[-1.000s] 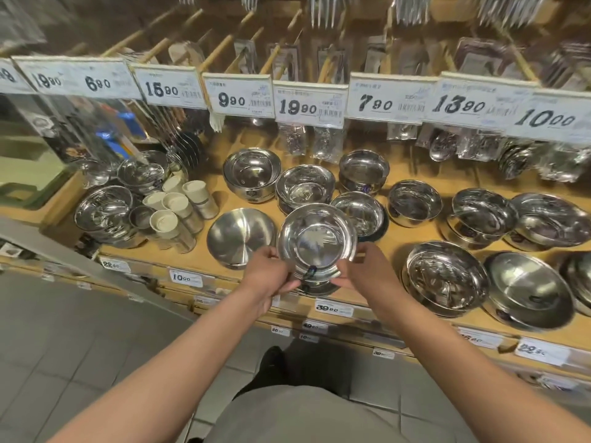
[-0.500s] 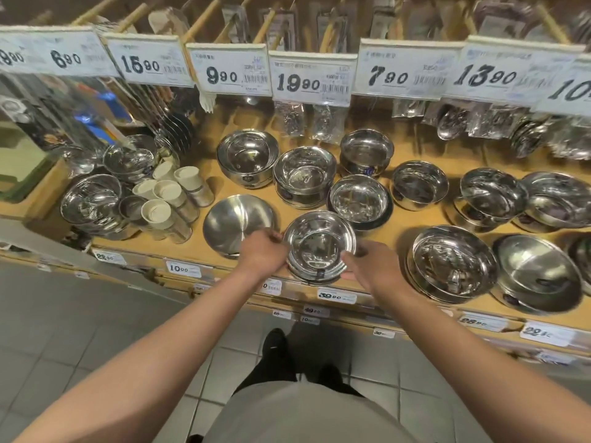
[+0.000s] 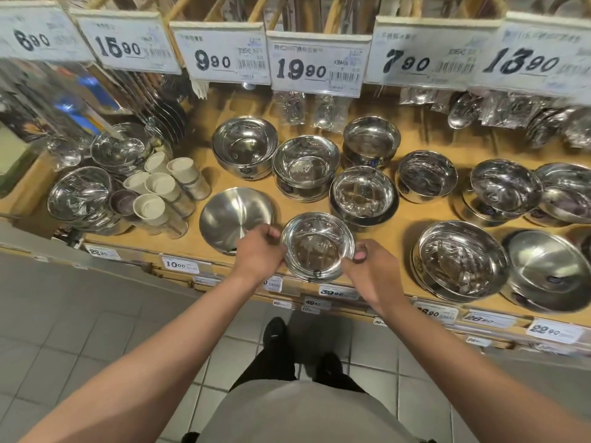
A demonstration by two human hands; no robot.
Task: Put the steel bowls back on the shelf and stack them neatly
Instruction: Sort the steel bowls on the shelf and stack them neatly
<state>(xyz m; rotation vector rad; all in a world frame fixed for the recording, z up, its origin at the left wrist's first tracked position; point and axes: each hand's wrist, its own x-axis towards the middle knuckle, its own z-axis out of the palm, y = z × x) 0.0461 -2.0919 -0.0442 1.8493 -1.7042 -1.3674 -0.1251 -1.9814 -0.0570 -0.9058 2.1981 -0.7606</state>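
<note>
The small steel bowl (image 3: 318, 246) sits at the front lip of the wooden shelf (image 3: 412, 215), open side up, and it looks nested on at least one more bowl beneath, since a second rim shows at its near edge. The left hand (image 3: 259, 252) cups it at nine o'clock with curled fingers pressed to the rim; the right hand (image 3: 367, 266) closes on it at four o'clock, thumb against the rim. Both hands are narrowed around the bowl, holding it between them.

At ten o'clock from the bowl, just beside the left hand, lies a wide shallow dish (image 3: 236, 217). At one o'clock a deeper bowl on a dark base (image 3: 363, 195) stands near, apart from the held one. Further back at twelve o'clock a stack of bowls (image 3: 305, 166) rises. At three o'clock a large bowl (image 3: 460, 259) rests well apart. White cups (image 3: 160, 190) cluster far off at nine o'clock.

The risk, as I judge it, is the edge: the stack sits so close to the shelf's front that an uneven release could tip it toward the floor. If the top bowl is not seated level, it may rock or jam crooked. The polished steel is slick, so a loose pinch could let it slide.
</note>
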